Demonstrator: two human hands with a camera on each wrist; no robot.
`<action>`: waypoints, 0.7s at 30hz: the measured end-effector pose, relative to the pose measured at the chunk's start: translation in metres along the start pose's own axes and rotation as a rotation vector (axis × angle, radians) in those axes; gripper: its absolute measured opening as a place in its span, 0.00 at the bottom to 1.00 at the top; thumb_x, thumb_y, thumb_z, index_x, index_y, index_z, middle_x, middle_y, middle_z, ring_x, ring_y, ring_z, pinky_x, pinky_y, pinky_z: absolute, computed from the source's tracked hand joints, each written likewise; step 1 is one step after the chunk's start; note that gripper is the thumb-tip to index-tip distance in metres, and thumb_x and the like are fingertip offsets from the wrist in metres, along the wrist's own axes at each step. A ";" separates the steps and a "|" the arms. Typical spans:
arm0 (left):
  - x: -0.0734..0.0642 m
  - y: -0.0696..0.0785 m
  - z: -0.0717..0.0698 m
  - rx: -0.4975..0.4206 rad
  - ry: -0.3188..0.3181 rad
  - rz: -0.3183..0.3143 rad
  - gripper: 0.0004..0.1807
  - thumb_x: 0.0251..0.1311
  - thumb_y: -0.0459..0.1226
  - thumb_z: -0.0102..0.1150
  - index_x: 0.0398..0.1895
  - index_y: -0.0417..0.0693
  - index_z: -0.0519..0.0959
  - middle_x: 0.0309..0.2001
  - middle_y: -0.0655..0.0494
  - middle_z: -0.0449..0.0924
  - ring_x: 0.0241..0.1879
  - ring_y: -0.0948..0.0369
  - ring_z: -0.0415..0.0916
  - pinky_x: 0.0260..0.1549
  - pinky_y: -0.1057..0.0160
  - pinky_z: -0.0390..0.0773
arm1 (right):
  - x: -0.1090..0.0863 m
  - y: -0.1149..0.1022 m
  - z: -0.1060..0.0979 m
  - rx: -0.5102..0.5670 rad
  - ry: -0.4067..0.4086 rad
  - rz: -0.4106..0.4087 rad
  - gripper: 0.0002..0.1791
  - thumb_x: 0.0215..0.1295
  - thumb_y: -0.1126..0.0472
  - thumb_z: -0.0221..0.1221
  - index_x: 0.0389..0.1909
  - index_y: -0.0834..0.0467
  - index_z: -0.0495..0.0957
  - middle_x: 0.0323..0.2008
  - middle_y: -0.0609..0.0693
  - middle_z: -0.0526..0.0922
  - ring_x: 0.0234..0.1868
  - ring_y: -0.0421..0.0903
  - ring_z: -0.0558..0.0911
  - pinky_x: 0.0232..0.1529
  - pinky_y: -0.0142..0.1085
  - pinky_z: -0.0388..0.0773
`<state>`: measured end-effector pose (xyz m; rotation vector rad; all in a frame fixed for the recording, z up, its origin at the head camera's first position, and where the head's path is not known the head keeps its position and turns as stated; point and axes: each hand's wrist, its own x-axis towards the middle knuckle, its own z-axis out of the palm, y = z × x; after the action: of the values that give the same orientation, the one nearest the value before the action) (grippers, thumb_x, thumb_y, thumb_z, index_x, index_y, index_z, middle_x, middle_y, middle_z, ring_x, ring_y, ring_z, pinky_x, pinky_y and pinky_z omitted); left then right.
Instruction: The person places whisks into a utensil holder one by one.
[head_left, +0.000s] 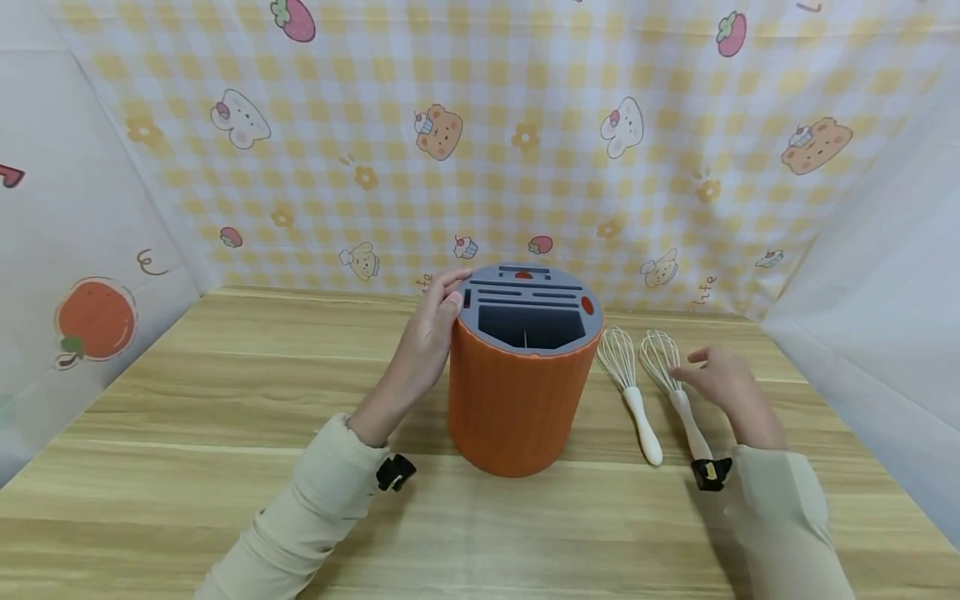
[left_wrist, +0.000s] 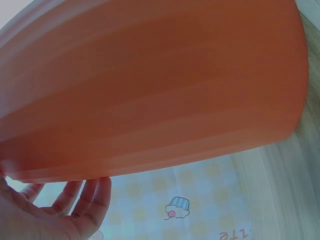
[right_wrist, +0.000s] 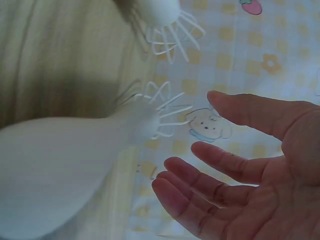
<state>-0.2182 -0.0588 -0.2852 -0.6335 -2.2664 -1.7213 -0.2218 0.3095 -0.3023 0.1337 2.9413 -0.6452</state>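
An orange, round knife block (head_left: 517,408) with a grey slotted top stands upright on the table. My left hand (head_left: 426,333) holds its left side at the upper rim, thumb near the top edge. In the left wrist view, bent fingers (left_wrist: 92,202) lie against the orange wall. Two white balloon whisks lie to the right of the block. My right hand (head_left: 723,379) hovers by the wire end of the right whisk (head_left: 686,421), fingers spread and nothing in them. Beside it lies the left whisk (head_left: 637,421), handle toward me.
The wood-grain table (head_left: 225,467) reaches back to a yellow checked cloth (head_left: 510,200) hanging as a backdrop. White cloth walls (head_left: 892,358) stand on both sides. The block's top has a large opening, several narrow slots and red patches.
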 end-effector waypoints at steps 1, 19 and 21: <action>0.000 0.000 0.000 0.001 0.001 0.000 0.24 0.70 0.46 0.30 0.66 0.53 0.59 0.60 0.54 0.69 0.56 0.58 0.69 0.57 0.54 0.70 | 0.001 0.002 0.001 0.000 -0.017 0.008 0.35 0.63 0.51 0.52 0.57 0.78 0.62 0.52 0.78 0.69 0.43 0.66 0.78 0.40 0.50 0.77; -0.001 0.001 -0.001 0.007 0.005 0.016 0.24 0.70 0.45 0.30 0.66 0.50 0.60 0.60 0.53 0.69 0.56 0.58 0.69 0.57 0.53 0.70 | 0.009 0.016 0.014 0.110 -0.117 0.079 0.23 0.61 0.57 0.55 0.41 0.78 0.76 0.23 0.55 0.79 0.21 0.41 0.78 0.27 0.36 0.80; -0.001 0.001 -0.001 0.006 0.003 0.016 0.24 0.70 0.45 0.30 0.66 0.51 0.60 0.60 0.53 0.69 0.56 0.58 0.69 0.57 0.54 0.70 | 0.010 0.016 0.015 0.116 -0.115 0.080 0.22 0.61 0.57 0.55 0.38 0.77 0.77 0.21 0.54 0.78 0.20 0.41 0.78 0.26 0.35 0.80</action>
<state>-0.2170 -0.0596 -0.2842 -0.6452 -2.2576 -1.7060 -0.2278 0.3185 -0.3244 0.2172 2.7740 -0.7834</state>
